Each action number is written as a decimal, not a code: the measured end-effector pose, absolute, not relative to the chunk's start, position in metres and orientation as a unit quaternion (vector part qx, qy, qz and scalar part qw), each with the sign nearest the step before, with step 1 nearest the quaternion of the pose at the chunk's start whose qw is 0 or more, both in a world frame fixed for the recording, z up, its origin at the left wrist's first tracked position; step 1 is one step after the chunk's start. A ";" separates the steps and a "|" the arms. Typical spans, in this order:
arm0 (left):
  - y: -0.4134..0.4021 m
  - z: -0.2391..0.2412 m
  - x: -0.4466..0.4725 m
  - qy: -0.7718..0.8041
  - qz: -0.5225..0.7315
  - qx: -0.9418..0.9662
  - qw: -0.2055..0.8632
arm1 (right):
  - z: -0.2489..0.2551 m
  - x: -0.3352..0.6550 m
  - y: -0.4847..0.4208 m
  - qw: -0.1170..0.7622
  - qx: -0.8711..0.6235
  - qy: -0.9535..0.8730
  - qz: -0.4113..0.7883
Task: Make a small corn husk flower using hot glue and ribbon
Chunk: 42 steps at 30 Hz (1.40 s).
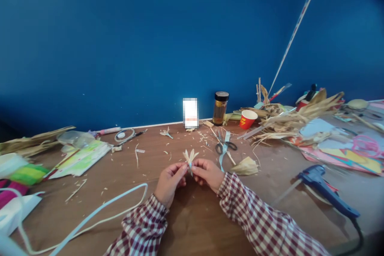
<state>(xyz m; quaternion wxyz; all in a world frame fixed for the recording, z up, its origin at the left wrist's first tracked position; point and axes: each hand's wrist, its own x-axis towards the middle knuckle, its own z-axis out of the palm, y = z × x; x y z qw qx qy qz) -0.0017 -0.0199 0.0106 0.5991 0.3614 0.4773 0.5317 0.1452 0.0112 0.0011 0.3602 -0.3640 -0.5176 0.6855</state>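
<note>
A small flower of pale corn-husk strips [190, 155] stands up between both hands, its base bound with light blue tape. My left hand [170, 182] pinches that base from the left, fingers closed. My right hand [207, 174] pinches it from the right, fingers closed too. Both hands hover just above the brown wooden table [192, 216], and both sleeves are red-and-white check. Just beyond the right hand lie black-handled scissors [225, 147] and a strip of light blue tape [223, 156]. A folded piece of husk [246, 166] lies to the right.
A blue glue gun [325, 190] lies at the right with its cable. A red paper cup [247, 119], an amber jar [220, 108] and a heap of dried husks [294, 120] stand along the blue wall. A white cord [99, 210] loops at the left, beside papers and bright cloth.
</note>
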 end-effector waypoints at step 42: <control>-0.018 0.000 0.001 0.526 0.512 0.440 0.517 | -0.005 0.145 0.012 0.385 -0.364 -0.527 0.664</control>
